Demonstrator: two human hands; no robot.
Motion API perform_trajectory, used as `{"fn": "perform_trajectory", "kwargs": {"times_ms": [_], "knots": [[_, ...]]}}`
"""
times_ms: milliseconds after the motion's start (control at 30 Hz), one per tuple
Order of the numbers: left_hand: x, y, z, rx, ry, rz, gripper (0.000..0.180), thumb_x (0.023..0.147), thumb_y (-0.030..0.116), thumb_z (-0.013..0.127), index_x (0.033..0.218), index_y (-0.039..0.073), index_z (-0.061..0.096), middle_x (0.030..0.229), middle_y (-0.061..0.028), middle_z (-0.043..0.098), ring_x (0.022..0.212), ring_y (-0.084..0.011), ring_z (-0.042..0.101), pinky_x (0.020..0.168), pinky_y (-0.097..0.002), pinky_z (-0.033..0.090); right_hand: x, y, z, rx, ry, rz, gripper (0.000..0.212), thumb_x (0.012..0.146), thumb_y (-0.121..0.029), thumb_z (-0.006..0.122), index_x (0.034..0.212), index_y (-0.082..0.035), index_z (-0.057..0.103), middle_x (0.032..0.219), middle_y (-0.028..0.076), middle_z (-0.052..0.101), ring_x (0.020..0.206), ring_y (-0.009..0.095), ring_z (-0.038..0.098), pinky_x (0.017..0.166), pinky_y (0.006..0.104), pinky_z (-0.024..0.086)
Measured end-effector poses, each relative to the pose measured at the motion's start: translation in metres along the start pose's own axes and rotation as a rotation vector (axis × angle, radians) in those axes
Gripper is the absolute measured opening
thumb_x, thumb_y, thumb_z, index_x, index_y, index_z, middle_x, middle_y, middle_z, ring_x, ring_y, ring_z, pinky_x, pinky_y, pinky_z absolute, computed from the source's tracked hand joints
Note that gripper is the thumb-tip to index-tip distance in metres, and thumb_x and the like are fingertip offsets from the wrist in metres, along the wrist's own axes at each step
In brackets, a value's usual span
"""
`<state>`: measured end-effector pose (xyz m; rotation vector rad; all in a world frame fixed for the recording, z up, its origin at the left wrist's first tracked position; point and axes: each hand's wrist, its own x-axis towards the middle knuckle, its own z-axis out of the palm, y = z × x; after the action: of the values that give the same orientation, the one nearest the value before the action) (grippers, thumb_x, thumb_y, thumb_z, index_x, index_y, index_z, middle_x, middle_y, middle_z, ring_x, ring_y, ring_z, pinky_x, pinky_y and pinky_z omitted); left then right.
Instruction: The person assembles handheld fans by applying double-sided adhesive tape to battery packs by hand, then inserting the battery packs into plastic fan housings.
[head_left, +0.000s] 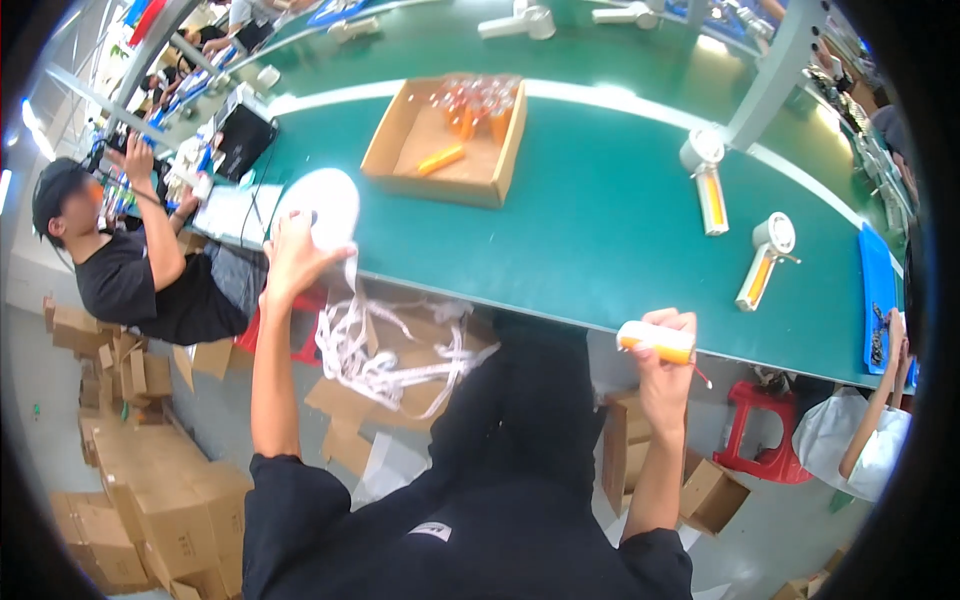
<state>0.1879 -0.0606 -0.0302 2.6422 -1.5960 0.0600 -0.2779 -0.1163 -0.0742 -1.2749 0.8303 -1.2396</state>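
Note:
My left hand (290,258) grips a large white roll (337,200) at the left of the table's near edge. Its fingers lie over the disc near the dark core, and the thumb reaches to a white strip. That strip hangs over the edge into a tangled heap of white strip (360,350) below. My right hand (665,365) is closed round an orange cylindrical battery (672,352) with a white band along its upper side. A thin wire with a small white connector (709,384) dangles from its right end. I hold it at the near edge, right of my body.
A cardboard box (430,180) holds orange batteries with clear plastic. Two white handheld devices with orange inside, one (708,185) farther and one (768,260) nearer, lie right on the green table (600,220). A blue tray (876,290) and people flank me; a red stool (765,430) stands below.

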Motion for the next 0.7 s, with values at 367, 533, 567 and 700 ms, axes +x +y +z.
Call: {"fn": "perform_trajectory", "kwargs": {"times_ms": [367, 533, 567, 700], "knots": [[0.115, 0.141, -0.055, -0.194, 0.540, 0.579, 0.016, 0.088, 0.021, 0.065, 0.086, 0.006, 0.067, 0.093, -0.0083, 0.064, 0.090, -0.0293, 0.057, 0.075, -0.0431, 0.043, 0.111, 0.026, -0.010, -0.010, -0.074, 0.062, 0.029, 0.095, -0.021, 0.064, 0.111, 0.001, 0.052, 0.088, 0.001, 0.057, 0.080, 0.006, 0.055, 0.069, 0.0223, 0.046], [0.208, 0.233, -0.045, 0.008, 0.495, 0.722, 0.020, 0.086, 0.020, 0.066, 0.096, 0.003, 0.062, 0.096, -0.0115, 0.063, 0.097, -0.0295, 0.058, 0.082, -0.0432, 0.046, 0.187, 0.048, 0.004, -0.341, 0.042, -0.019, 0.032, 0.098, -0.029, 0.061, 0.099, 0.003, 0.059, 0.068, 0.001, 0.054, 0.063, 0.005, 0.045, 0.053, 0.0250, 0.040], [0.227, 0.245, -0.040, 0.067, 0.453, 0.709, 0.026, 0.085, 0.021, 0.066, 0.104, 0.004, 0.058, 0.102, -0.0123, 0.062, 0.102, -0.0299, 0.057, 0.085, -0.0440, 0.046, 0.191, 0.052, 0.003, -0.360, 0.076, -0.043, 0.032, 0.098, -0.028, 0.061, 0.098, 0.003, 0.059, 0.068, 0.002, 0.055, 0.062, 0.006, 0.047, 0.054, 0.0258, 0.041], [0.300, 0.291, -0.019, 0.164, 0.256, 0.614, 0.047, 0.083, 0.022, 0.067, 0.124, 0.005, 0.050, 0.117, -0.0156, 0.059, 0.117, -0.0318, 0.052, 0.094, -0.0454, 0.045, 0.182, 0.046, 0.004, -0.315, 0.017, -0.028, 0.028, 0.097, -0.024, 0.061, 0.094, 0.003, 0.056, 0.069, 0.008, 0.059, 0.063, 0.010, 0.056, 0.057, 0.0285, 0.047]]}}
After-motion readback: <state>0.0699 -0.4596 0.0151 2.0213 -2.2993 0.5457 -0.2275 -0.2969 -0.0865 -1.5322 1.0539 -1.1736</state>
